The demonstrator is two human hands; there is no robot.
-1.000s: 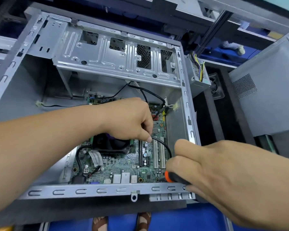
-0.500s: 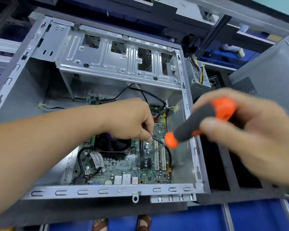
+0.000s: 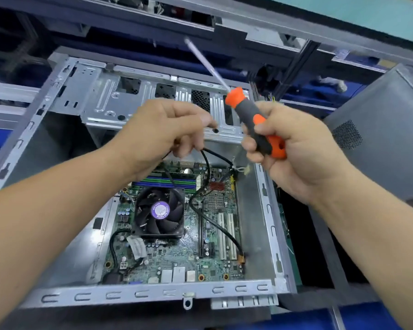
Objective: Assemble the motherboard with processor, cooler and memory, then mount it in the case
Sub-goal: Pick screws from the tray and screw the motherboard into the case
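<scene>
Motherboard [image 3: 177,234] lies in the open case [image 3: 153,295], frame centre, below both hands. Left hand [image 3: 162,129] pinches a black cable [image 3: 206,163] above the board. Right hand [image 3: 293,148] grips a screwdriver [image 3: 255,122], shaft pointing to upper frame. Grey case panel [image 3: 379,139] at right; blue surface at the bottom edge.

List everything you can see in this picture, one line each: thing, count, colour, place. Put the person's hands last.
case: one, grey metal, open, centre.
motherboard: one, green, inside the case.
cooler fan: one, black with purple label, on the motherboard.
memory sticks: count unclear, green and blue, behind the fan.
black cable: one, running across the motherboard.
screwdriver: one, orange and grey handle, raised, tip pointing away.
second case: one, grey, right.
left hand: pinches the cable.
right hand: grips the screwdriver.
</scene>
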